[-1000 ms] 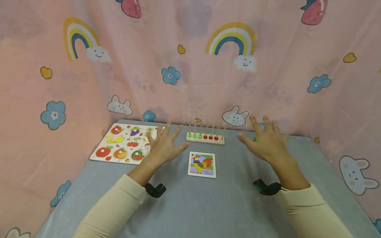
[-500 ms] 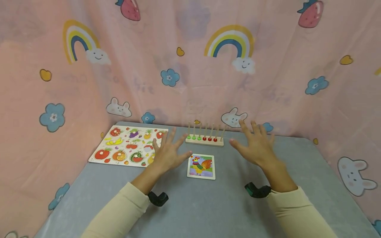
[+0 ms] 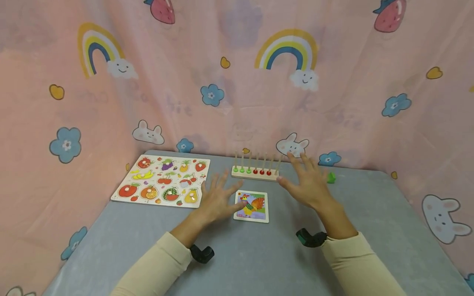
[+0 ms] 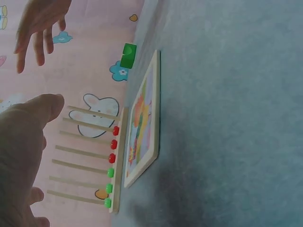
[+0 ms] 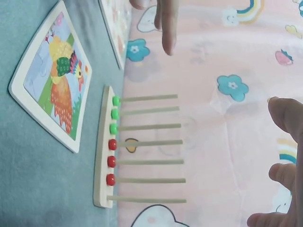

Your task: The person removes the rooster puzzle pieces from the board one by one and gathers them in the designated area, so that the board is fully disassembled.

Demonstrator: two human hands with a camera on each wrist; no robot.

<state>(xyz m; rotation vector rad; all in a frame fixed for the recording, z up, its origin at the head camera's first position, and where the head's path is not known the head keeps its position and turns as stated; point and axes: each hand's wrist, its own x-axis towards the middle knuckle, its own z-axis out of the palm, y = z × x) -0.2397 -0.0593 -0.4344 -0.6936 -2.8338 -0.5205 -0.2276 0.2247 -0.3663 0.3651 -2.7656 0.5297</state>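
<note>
My left hand (image 3: 217, 200) hovers with spread fingers between the fruit puzzle board (image 3: 159, 181) and the rooster puzzle (image 3: 259, 209). In the head view its thumb overlaps the rooster picture's left part; it holds nothing. To the right, my right hand (image 3: 308, 183) is held up, fingers apart and holding nothing, near the right end of the wooden peg rack (image 3: 255, 176). On the rack's pegs sit green beads (image 5: 114, 113) and red beads (image 5: 111, 161), one low on each peg; the end peg is bare. The rooster puzzle lies flat in a pale square frame.
A small green block (image 3: 331, 177) stands at the back right of the grey table (image 3: 259, 263). Behind it hangs a pink patterned curtain (image 3: 237, 115). Each wrist bears a black camera mount, the left mount (image 3: 202, 254) and the right mount (image 3: 312, 238).
Both hands have moved inward, the left one rightward and lower, the right one leftward. The green block, mostly covered by the right hand before, now shows. Objects on the table stay put.
</note>
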